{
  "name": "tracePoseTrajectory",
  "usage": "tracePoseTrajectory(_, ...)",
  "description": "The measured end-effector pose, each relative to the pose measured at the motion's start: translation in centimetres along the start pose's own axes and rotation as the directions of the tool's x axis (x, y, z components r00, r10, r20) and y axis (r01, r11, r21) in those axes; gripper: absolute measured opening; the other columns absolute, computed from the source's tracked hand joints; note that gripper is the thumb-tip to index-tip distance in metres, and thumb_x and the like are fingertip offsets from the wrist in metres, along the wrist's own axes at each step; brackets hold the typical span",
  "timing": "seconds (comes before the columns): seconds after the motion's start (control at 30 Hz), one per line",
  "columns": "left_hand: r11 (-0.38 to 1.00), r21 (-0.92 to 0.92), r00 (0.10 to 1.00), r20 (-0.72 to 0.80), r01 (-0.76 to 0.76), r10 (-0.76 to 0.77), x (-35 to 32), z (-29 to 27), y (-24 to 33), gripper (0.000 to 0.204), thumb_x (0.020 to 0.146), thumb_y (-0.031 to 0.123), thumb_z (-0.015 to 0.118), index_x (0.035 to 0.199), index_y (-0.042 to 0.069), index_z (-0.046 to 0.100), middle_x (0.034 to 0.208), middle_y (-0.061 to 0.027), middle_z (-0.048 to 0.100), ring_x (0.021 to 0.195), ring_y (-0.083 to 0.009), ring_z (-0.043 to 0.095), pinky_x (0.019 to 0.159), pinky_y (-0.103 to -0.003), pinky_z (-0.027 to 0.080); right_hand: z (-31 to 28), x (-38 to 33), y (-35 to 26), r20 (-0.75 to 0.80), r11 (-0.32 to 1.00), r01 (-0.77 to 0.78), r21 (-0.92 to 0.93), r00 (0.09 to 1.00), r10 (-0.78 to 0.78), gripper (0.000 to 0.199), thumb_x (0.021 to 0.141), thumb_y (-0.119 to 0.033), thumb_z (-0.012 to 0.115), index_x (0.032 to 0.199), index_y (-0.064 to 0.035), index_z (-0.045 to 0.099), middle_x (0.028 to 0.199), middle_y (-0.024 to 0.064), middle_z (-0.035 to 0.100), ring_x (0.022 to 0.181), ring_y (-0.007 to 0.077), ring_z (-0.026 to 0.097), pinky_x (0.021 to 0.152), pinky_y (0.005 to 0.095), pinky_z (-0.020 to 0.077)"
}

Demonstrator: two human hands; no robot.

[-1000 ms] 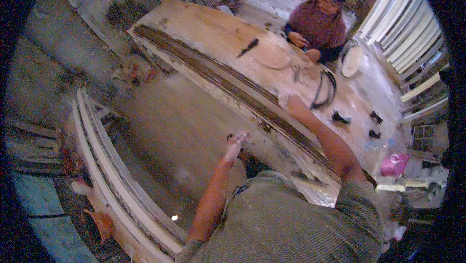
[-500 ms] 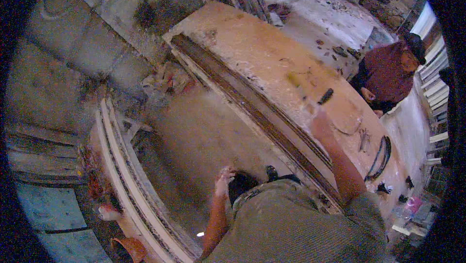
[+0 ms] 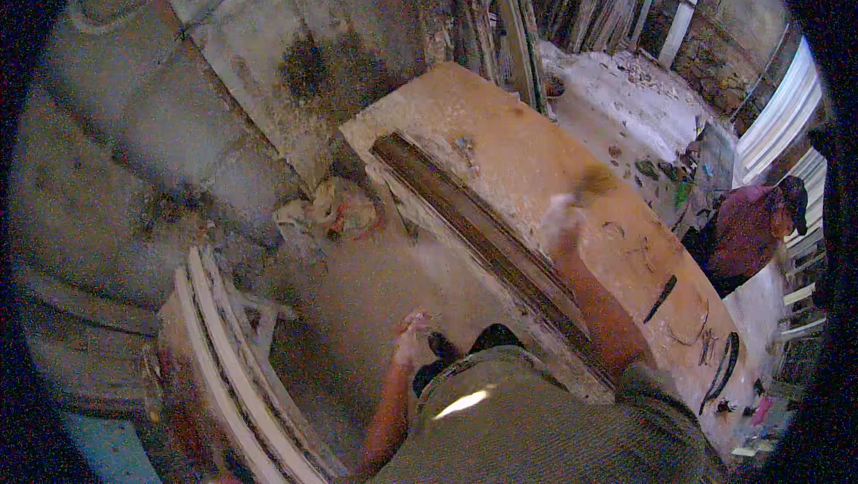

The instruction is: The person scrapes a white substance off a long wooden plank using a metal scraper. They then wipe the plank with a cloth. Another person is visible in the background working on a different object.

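My right hand (image 3: 561, 216), blurred and whitish with dust, reaches over the orange-tan tabletop (image 3: 492, 117). It is closed around a brush (image 3: 590, 185) whose yellowish-brown bristles are smeared by motion. Beside my right forearm, a long dark brown grooved moulding (image 3: 465, 216) lies along the table's near edge. My left hand (image 3: 413, 336), also dusty, hangs low over the floor near my dark shoes. Its fingers look loosely apart, and nothing shows in them.
At the left stand long pale grooved mouldings (image 3: 210, 350). Dark strips (image 3: 661, 298) lie on the table's right part. A person in a dark red top (image 3: 742, 234) is beyond its right edge. Long boards (image 3: 509, 19) lean at the back; a dusty bundle (image 3: 335, 207) sits by the wall.
My right hand has swept the brush to the right across the tabletop. A dark strip shows farther right. The view has shifted, showing more of the back wall.
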State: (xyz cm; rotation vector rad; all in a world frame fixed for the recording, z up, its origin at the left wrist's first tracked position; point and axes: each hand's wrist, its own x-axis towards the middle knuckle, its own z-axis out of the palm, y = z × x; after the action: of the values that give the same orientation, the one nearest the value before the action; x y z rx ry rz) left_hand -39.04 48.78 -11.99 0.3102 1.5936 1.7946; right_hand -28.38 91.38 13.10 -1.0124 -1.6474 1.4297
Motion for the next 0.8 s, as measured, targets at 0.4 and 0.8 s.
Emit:
tracePoseTrajectory(0.4, 0.977, -0.212, 0.99, -0.129, 0.028, -0.056, 15.6, -13.6, 10.7, 0.038, 0.104, 0.039, 0.057, 0.125, 0.011, 0.068, 0.127, -0.0059, 0.069, 0.108, -0.0247, 0.067, 0.092, -0.046, 0.055, 25.5, 13.4, -3.9, 0.447, 0.693, 0.408, -0.594, 0.884, -0.137, 0.034, 0.097, -0.028, 0.051, 0.118, -0.004, 0.065, 0.105, 0.0259, 0.067, 0.092, 0.0414, 0.066, 0.085, 0.0562, 0.0529)
tracePoseTrajectory(0.8, 0.917, -0.326, 0.946, -0.145, 0.232, -0.29, 29.8, -28.2, 13.4, 0.037, 0.102, 0.026, 0.057, 0.135, 0.009, 0.063, 0.139, -0.0064, 0.062, 0.129, -0.0222, 0.057, 0.11, -0.036, 0.046, 36.2, 22.0, 1.7, 0.793, 0.22, 0.788, -0.576, 0.603, -0.086, 0.023, 0.086, -0.021, 0.066, 0.1, -0.0029, 0.071, 0.08, 0.0197, 0.07, 0.069, 0.0334, 0.069, 0.069, 0.0473, 0.0576)
